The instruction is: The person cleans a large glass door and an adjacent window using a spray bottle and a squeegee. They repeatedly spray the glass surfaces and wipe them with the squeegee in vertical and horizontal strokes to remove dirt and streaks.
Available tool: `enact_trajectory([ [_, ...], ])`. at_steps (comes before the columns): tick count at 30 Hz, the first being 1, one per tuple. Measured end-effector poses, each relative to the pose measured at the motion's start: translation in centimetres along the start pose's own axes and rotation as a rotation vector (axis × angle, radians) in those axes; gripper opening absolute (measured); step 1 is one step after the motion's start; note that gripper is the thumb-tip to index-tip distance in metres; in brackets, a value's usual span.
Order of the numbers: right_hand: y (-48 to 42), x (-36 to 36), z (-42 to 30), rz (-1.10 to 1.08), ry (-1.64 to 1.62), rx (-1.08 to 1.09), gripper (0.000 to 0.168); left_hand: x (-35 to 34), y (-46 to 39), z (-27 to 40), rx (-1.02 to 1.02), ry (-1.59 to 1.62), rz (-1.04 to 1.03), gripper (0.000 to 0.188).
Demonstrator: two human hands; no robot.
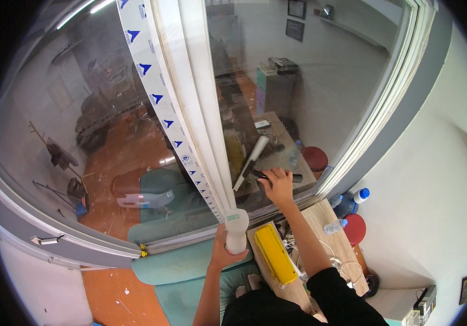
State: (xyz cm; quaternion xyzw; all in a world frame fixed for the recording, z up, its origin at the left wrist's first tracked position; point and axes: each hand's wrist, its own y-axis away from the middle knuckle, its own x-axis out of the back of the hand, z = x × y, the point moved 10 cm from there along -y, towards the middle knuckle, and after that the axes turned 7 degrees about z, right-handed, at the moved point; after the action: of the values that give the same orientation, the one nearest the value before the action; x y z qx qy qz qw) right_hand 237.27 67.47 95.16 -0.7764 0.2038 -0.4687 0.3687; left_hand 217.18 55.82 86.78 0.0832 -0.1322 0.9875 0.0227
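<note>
My right hand (276, 185) is closed around the black handle of a window squeegee (254, 161), whose blade lies slantwise against or very near the right glass pane (323, 81). In my left hand (226, 253) is a whitish plastic bottle (236, 233), upright in front of the foot of the white window frame (192, 81). A strip of film with blue printed marks (157, 99) runs down the left side of that frame. The glass shows reflections, and whether the blade touches it is hard to tell.
Below the window stand a teal sofa (184, 261) and a wooden table (319, 216) bearing a yellow case (275, 253), white cables (349, 267) and a plastic bottle (333, 226). A red stool (355, 229) and a large blue water bottle (345, 205) are to the right.
</note>
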Motion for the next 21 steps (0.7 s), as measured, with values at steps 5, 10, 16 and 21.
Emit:
enact_trajectory([
  [5,11.8,-9.1,11.6,-0.053,-0.654,-0.702,0.032,-0.8,0.5,-0.7,0.034,0.053,-0.001,0.070],
  [10,19.4,-14.5,7.9,-0.037,-1.402,-1.285,0.036,-1.0,1.1,-0.7,0.030,0.039,-0.024,0.070],
  [16,14.7,-11.0,5.5,0.114,-1.812,-1.320,0.035,0.2,1.8,-0.8,0.026,0.045,0.004,0.076],
  [21,5.3,-3.8,8.6,0.425,-2.042,-1.179,0.037,0.2,1.9,-0.8,0.099,0.113,-0.013,0.081],
])
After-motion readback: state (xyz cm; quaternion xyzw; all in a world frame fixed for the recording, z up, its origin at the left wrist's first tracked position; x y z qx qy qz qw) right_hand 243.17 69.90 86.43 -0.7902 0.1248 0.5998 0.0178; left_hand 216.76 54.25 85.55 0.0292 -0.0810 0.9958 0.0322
